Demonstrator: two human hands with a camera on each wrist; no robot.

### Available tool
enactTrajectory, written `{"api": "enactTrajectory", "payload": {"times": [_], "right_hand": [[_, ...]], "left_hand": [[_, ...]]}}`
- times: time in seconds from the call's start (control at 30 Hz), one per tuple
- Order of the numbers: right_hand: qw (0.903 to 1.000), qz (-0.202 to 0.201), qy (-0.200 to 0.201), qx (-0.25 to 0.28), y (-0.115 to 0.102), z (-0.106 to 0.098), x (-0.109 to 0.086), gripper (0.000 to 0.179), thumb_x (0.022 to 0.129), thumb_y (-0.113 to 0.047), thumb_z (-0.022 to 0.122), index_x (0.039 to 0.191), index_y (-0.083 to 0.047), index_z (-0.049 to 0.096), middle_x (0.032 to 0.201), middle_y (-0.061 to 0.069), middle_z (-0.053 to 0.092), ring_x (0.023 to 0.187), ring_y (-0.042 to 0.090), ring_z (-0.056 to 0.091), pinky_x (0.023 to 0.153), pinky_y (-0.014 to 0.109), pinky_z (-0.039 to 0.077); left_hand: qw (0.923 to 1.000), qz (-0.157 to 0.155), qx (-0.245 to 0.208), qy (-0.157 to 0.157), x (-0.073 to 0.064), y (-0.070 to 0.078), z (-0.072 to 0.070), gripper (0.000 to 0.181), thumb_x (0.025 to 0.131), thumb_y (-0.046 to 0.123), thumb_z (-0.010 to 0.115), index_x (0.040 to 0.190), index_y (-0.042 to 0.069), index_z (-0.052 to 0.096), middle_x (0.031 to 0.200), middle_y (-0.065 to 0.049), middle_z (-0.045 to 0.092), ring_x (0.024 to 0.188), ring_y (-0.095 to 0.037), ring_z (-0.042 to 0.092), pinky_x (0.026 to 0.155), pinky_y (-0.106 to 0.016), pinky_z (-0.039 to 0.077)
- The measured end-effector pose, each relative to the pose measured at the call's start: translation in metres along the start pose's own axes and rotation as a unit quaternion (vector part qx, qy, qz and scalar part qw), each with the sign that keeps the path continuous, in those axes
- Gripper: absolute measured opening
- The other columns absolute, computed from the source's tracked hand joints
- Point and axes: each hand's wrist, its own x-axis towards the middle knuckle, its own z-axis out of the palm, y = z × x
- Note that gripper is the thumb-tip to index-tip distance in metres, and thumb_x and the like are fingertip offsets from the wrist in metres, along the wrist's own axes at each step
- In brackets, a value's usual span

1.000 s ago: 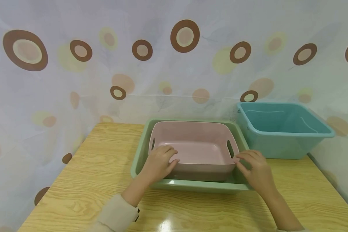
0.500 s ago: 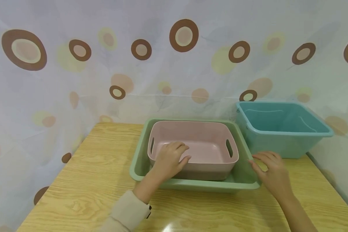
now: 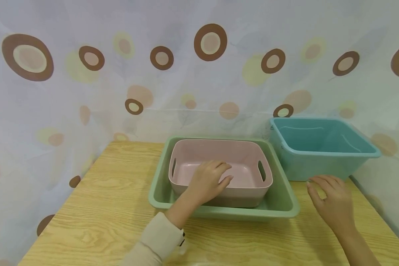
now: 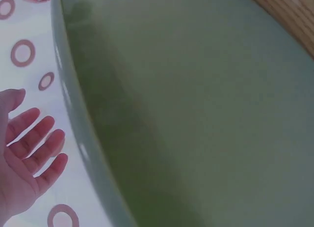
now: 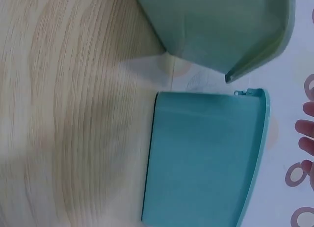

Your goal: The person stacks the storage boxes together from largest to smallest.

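- Left hand (image 3: pixel 207 181): loose fingers, slightly apart, holding nothing, over the pink bin (image 3: pixel 216 152).
- Right hand (image 3: pixel 334 203): likewise, near the blue bin (image 3: pixel 319 164).
- Pink bin: inside the green tub (image 3: pixel 234 212); probably light, stiff (perhaps slippery), best held by its side slots (image 3: pixel 261 170).

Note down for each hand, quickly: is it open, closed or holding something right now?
Left hand: open, relaxed, holding nothing.
Right hand: open, loosely curved, holding nothing.

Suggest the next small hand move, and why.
Probably bring the right hand to the turquoise bin: that hand holds nothing and is the nearer one to it, and the bin stands outside the green tub, while the pink basket is already inside.
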Motion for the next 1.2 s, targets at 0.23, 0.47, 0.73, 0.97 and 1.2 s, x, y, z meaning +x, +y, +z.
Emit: {"api": "enactTrajectory", "payload": {"times": [0.23,0.47,0.73,0.97,1.2], "right_hand": [[0.9993,-0.016,0.018,-0.029,0.023,-0.012,0.005,0.063,0.091,-0.049,0.043,0.078,0.008,0.066,0.073,0.023,0.063,0.071,0.041,0.055,0.065,0.053,0.041],[0.9984,-0.025,0.025,-0.043,0.038,-0.021,0.007,0.064,0.092,-0.047,0.041,0.076,0.010,0.066,0.072,0.024,0.064,0.067,0.042,0.056,0.062,0.049,0.041],[0.9980,-0.008,0.029,-0.055,0.045,-0.025,0.006,0.063,0.091,-0.047,0.041,0.078,0.009,0.066,0.074,0.025,0.063,0.073,0.043,0.055,0.064,0.054,0.040],[0.9982,0.008,0.019,-0.056,0.052,-0.027,0.006,0.054,0.091,-0.039,0.045,0.081,0.010,0.065,0.081,0.027,0.063,0.080,0.046,0.055,0.072,0.056,0.042],[0.9965,0.051,-0.046,-0.049,0.058,-0.027,0.001,0.027,0.085,-0.015,0.057,0.093,0.011,0.063,0.099,0.029,0.060,0.097,0.048,0.050,0.094,0.051,0.039]], "left_hand": [[0.9997,-0.005,0.007,-0.024,0.017,0.007,-0.002,0.025,0.086,0.029,0.062,0.104,0.013,0.066,0.099,0.001,0.067,0.095,-0.015,0.063,0.081,-0.030,0.050],[0.9987,-0.014,0.006,-0.048,0.034,0.014,-0.001,0.029,0.086,0.033,0.061,0.109,0.016,0.065,0.104,0.003,0.067,0.097,-0.015,0.062,0.080,-0.029,0.051],[0.9968,-0.017,0.009,-0.078,0.053,0.024,0.001,0.026,0.086,0.033,0.060,0.106,0.017,0.065,0.105,0.005,0.066,0.100,-0.012,0.062,0.083,-0.025,0.050],[0.9960,-0.023,-0.021,-0.084,0.070,0.029,0.006,0.022,0.087,0.031,0.060,0.104,0.017,0.065,0.103,0.005,0.066,0.097,-0.011,0.062,0.079,-0.023,0.051],[0.9936,-0.027,-0.015,-0.108,0.083,0.033,0.015,0.024,0.089,0.031,0.057,0.106,0.017,0.064,0.107,0.004,0.066,0.098,-0.010,0.062,0.078,-0.021,0.051]]}}
